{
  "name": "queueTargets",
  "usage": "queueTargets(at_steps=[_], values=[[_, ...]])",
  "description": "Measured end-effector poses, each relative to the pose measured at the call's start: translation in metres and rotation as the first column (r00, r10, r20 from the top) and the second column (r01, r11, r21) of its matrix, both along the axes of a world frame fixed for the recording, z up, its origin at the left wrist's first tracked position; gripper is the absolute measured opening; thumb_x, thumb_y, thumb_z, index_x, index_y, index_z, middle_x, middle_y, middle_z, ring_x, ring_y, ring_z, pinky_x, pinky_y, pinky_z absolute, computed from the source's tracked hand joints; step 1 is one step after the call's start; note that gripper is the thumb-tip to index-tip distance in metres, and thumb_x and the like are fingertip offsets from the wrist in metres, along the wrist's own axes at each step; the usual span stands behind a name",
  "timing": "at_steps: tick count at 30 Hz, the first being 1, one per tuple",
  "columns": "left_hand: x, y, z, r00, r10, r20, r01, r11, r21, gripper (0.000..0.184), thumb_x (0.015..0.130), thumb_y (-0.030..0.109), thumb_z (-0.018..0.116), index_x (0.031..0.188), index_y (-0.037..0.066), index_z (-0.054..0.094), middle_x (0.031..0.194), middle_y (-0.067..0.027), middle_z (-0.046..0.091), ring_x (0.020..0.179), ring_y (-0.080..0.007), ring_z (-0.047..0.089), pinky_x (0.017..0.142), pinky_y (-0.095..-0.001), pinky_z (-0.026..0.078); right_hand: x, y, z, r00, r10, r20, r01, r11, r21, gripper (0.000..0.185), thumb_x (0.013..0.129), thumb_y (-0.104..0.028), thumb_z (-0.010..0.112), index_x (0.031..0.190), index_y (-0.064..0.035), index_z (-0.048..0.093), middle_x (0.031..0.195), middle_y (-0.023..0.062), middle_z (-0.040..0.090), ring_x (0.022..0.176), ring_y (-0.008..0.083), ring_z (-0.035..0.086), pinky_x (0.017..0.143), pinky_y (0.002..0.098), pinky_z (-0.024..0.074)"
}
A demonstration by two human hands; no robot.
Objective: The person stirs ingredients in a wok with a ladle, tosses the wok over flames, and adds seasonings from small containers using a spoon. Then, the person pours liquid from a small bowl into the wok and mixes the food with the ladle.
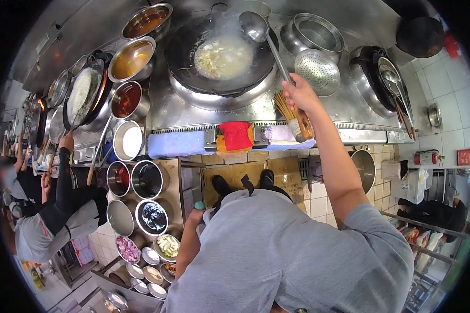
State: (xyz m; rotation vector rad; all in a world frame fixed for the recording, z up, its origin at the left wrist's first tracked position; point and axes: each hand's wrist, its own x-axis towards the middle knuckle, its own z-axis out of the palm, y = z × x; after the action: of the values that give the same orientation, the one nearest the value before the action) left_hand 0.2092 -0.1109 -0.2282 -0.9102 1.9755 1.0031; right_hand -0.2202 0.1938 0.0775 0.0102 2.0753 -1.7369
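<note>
My right hand (pixel 302 95) is closed around the long handle of a metal ladle (pixel 254 27), whose bowl is raised at the back right rim of a black wok (pixel 180 57). Pale, chunky food in cloudy liquid (pixel 223 56) steams in the wok. Below my right hand, a bamboo wok brush (pixel 283 108) rests at the stove's front edge. Low beside my body, my left hand (pixel 195 215) looks closed, with a small teal thing (pixel 199 205) at its top that I cannot identify. Its fingers are mostly hidden.
Bowls of sauce (pixel 132 60) line the stove's left side; ingredient bowls (pixel 152 216) stand beside me. A perforated strainer (pixel 317 72) leans by a metal pot (pixel 318 32). A red cloth (pixel 235 136) hangs at the front edge. A co-worker (pixel 44 229) handles another wok at left.
</note>
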Motion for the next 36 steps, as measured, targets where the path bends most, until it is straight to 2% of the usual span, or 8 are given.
queueTargets(at_steps=[2,6,9,12,21,26,31,36], values=[[0.012,0.005,0.004,0.966,0.259,-0.006,-0.25,0.94,0.23,0.042,0.068,0.036,0.068,0.09,0.001,0.068,0.089,-0.0167,0.066,0.081,-0.0247,0.065,0.072,-0.037,0.05,-0.019,-0.006,-0.004,0.999,0.025,-0.031,-0.024,0.998,0.05,0.026,0.093,-0.017,0.049,0.116,-0.0052,0.043,0.063,-0.0021,0.044,0.046,0.0067,0.04,0.041,0.0236,0.0367],[0.037,-0.005,-0.009,0.98,0.032,-0.197,-0.011,0.994,0.108,0.034,0.066,0.032,0.07,0.085,0.004,0.068,0.082,-0.0106,0.065,0.071,-0.0188,0.062,0.062,-0.0362,0.05,-0.046,-0.022,-0.014,0.992,0.012,-0.123,0.01,0.985,0.173,0.023,0.093,-0.018,0.048,0.111,-0.0038,0.049,0.063,-0.0016,0.046,0.046,0.0078,0.042,0.042,0.0243,0.0384],[0.041,-0.006,-0.003,0.991,-0.057,-0.117,0.069,0.992,0.101,0.032,0.067,0.032,0.07,0.083,0.005,0.066,0.079,-0.009,0.064,0.068,-0.0185,0.061,0.054,-0.0356,0.048,-0.055,-0.035,-0.014,0.984,0.045,-0.171,0.007,0.957,0.289,0.021,0.093,-0.019,0.048,0.108,-0.0041,0.052,0.064,-0.0007,0.048,0.047,0.0081,0.044,0.042,0.0242,0.0394],[0.032,0.003,0.03,0.972,0.199,0.123,-0.21,0.974,0.082,0.032,0.068,0.032,0.069,0.084,0.004,0.064,0.08,-0.0081,0.064,0.064,-0.0176,0.06,0.048,-0.0338,0.046,-0.077,-0.049,-0.041,0.975,0.116,-0.187,-0.046,0.938,0.343,0.024,0.093,-0.02,0.049,0.111,-0.005,0.053,0.065,-0.0003,0.049,0.047,0.0077,0.043,0.043,0.024,0.0399],[0.015,0.008,0.049,0.981,0.166,0.099,-0.167,0.986,0.0,0.038,0.074,0.036,0.063,0.096,0.005,0.065,0.095,-0.0121,0.064,0.083,-0.0235,0.062,0.067,-0.0372,0.049,-0.021,-0.088,-0.052,0.942,0.267,0.205,-0.247,0.962,-0.116,0.039,0.094,-0.021,0.05,0.127,-0.0031,0.042,0.067,0.0007,0.048,0.048,0.0063,0.042,0.041,0.0234,0.039],[0.028,-0.013,0.002,0.913,-0.4,-0.075,0.401,0.916,0.002,0.043,0.078,0.04,0.056,0.104,0.007,0.064,0.11,-0.0184,0.061,0.105,-0.0296,0.057,0.087,-0.0381,0.045,0.0,-0.051,-0.03,0.978,0.182,0.104,-0.181,0.983,-0.023,0.045,0.093,-0.019,0.05,0.133,-0.0032,0.037,0.065,0.0002,0.046,0.046,0.0066,0.041,0.04,0.0235,0.0367],[0.054,-0.014,-0.063,0.999,0.025,-0.022,-0.028,0.991,-0.132,0.052,0.068,0.045,0.065,0.101,0.004,0.065,0.114,-0.0191,0.06,0.11,-0.0288,0.056,0.091,-0.037,0.045,-0.046,-0.022,-0.048,0.936,0.123,-0.33,-0.023,0.957,0.29,0.037,0.094,-0.02,0.049,0.127,-0.0062,0.045,0.061,-0.0013,0.044,0.042,0.0072,0.04,0.038,0.0232,0.0348],[0.047,-0.008,-0.03,0.994,0.017,0.105,-0.013,0.999,-0.037,0.055,0.065,0.045,0.067,0.1,0.003,0.065,0.112,-0.0192,0.061,0.106,-0.0293,0.059,0.087,-0.0373,0.047,-0.042,-0.011,-0.02,0.978,0.045,-0.204,-0.003,0.98,0.199,0.031,0.091,-0.022,0.05,0.114,-0.0017,0.053,0.067,0.0067,0.056,0.049,0.0134,0.052,0.046,0.0291,0.0442]])
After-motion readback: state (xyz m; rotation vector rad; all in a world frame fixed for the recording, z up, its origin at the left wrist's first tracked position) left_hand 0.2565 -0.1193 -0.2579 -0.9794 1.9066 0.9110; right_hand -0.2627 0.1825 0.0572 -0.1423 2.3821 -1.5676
